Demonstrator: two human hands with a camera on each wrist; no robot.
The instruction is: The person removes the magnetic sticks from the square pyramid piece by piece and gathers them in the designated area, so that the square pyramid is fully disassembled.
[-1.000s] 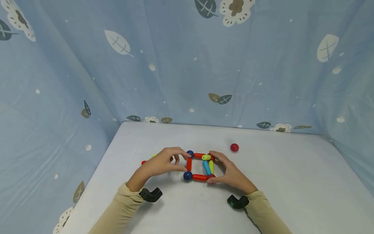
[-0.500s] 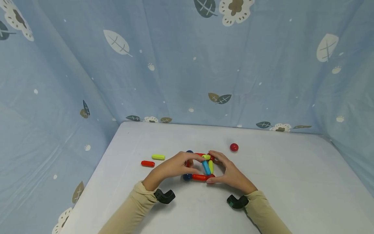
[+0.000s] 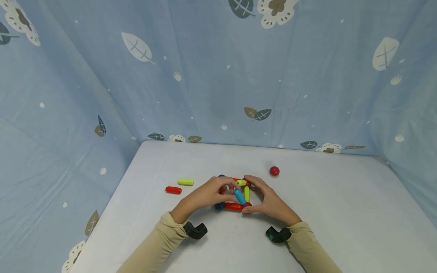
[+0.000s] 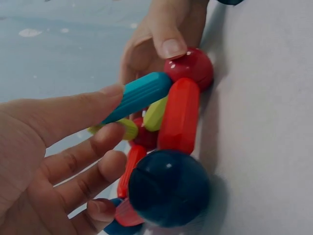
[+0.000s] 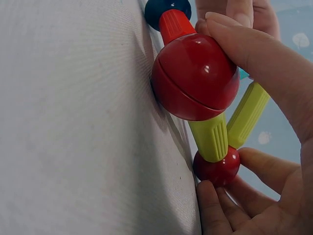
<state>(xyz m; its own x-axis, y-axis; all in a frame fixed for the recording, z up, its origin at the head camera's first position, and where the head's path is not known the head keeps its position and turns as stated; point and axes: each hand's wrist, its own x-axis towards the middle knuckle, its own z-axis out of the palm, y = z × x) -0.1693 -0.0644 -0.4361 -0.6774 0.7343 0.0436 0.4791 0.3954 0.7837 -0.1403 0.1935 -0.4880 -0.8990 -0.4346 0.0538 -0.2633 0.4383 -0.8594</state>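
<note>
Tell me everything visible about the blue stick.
The blue stick is short and straight, light blue, with lengthwise grooves, apparently plastic. The left hand pinches it near one end between thumb and index finger. It is tilted, the pinched end raised; the other end appears to meet the nearer red ball, though whether it is fully attached cannot be told.
</note>
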